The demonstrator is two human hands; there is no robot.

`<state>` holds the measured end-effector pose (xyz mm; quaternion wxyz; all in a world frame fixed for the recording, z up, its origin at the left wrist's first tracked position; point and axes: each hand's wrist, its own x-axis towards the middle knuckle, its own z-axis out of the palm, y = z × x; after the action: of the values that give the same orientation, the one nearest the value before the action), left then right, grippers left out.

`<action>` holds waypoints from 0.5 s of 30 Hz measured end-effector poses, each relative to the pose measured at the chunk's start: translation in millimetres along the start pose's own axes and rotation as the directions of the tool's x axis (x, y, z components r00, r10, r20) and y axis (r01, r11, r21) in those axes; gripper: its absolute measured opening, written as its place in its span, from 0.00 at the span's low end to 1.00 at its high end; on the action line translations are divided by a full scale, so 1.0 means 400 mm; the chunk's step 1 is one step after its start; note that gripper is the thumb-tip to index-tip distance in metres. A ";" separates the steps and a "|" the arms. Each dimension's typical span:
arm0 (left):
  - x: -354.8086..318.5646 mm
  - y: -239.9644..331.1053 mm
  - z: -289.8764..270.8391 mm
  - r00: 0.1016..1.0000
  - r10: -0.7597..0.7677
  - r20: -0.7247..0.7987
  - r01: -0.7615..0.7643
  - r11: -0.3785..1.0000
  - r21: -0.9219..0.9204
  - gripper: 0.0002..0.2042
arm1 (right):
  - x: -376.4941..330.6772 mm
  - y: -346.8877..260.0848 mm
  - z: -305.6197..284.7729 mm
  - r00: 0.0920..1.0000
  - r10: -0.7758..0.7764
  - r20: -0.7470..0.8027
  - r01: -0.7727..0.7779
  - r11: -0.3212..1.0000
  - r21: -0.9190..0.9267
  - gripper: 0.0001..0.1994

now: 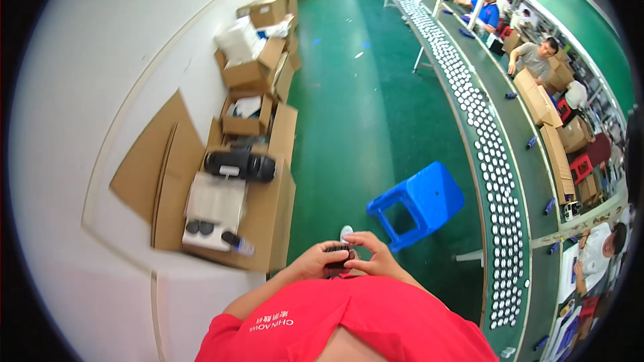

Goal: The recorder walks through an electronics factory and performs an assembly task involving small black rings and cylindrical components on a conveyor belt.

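While pinching a dark object with left hand and right hand fingers, in front of the red shirt (near a pale disc), seems midway: gripped, not yet released.

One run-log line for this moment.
left hand: holding small dark object | right hand: at same object | blue plastic stool: ahead, right

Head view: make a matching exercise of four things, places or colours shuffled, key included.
1. Plastic stool
2. Wearer's shirt
3. Small round pieces
4. Dark object

A. Spread in a long strip toward the right
B. Between the left hand and right hand
C. Blue
D. Red

Pairs: 1-C; 2-D; 3-A; 4-B
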<state>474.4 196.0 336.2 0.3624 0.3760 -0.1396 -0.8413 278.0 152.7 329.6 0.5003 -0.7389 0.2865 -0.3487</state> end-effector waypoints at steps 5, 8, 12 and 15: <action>0.249 0.269 -0.053 0.999 -0.018 0.034 0.018 1.000 -0.005 0.14 | 0.292 0.167 -0.132 0.999 0.040 -0.027 -0.038 0.997 0.064 0.23; 0.359 0.442 -0.071 0.996 0.059 -0.070 -0.059 0.998 -0.006 0.15 | 0.516 0.216 -0.212 0.999 -0.013 0.052 0.012 0.999 0.033 0.22; 0.460 0.674 -0.127 0.980 0.169 -0.106 -0.178 0.980 -0.091 0.16 | 0.842 0.237 -0.304 0.974 -0.093 0.208 0.105 0.993 -0.048 0.21; 0.531 0.822 -0.177 0.953 0.249 -0.172 -0.272 0.954 -0.126 0.15 | 1.053 0.254 -0.345 0.941 0.003 0.340 -0.027 0.997 0.068 0.19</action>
<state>595.9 -182.8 342.3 0.5069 0.3903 -0.0966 -0.7625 409.2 -281.1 365.7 0.5711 -0.7673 0.1889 -0.2224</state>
